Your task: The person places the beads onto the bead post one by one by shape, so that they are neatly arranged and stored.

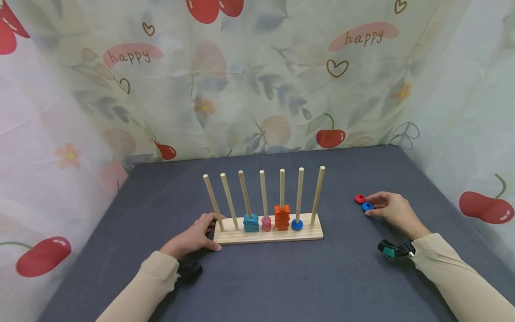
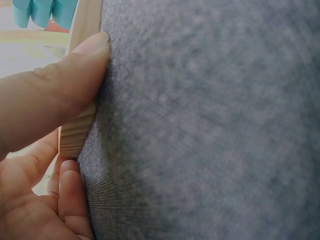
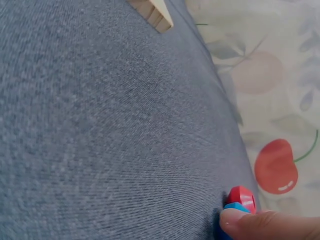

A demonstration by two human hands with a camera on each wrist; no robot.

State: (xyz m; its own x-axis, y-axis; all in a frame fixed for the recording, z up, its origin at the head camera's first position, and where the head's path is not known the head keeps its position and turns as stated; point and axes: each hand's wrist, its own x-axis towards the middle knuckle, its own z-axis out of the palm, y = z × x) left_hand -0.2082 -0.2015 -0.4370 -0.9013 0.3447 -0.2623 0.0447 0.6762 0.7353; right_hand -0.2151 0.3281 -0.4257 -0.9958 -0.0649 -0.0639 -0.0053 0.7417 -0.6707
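A wooden peg board (image 1: 268, 237) with several upright pegs stands mid-table. Its left end is gripped by my left hand (image 1: 195, 235), the thumb on the front edge and the other fingers round the end. Teal pieces (image 1: 251, 223), a pink piece (image 1: 266, 224), a stack of orange pieces (image 1: 282, 218) and a blue bead (image 1: 297, 225) sit on separate pegs. Off to the right, my right hand (image 1: 392, 211) pinches another blue bead (image 1: 367, 207) at the tabletop. A red bead (image 1: 360, 199) lies just beyond it, close to the fingertips.
The dark grey tablecloth (image 1: 257, 286) covers the table. Printed curtains (image 1: 241, 89) hang behind it and at both sides. A thin looped cord (image 1: 406, 135) shows at the back right corner. Each wrist carries a dark strap (image 1: 396, 248).
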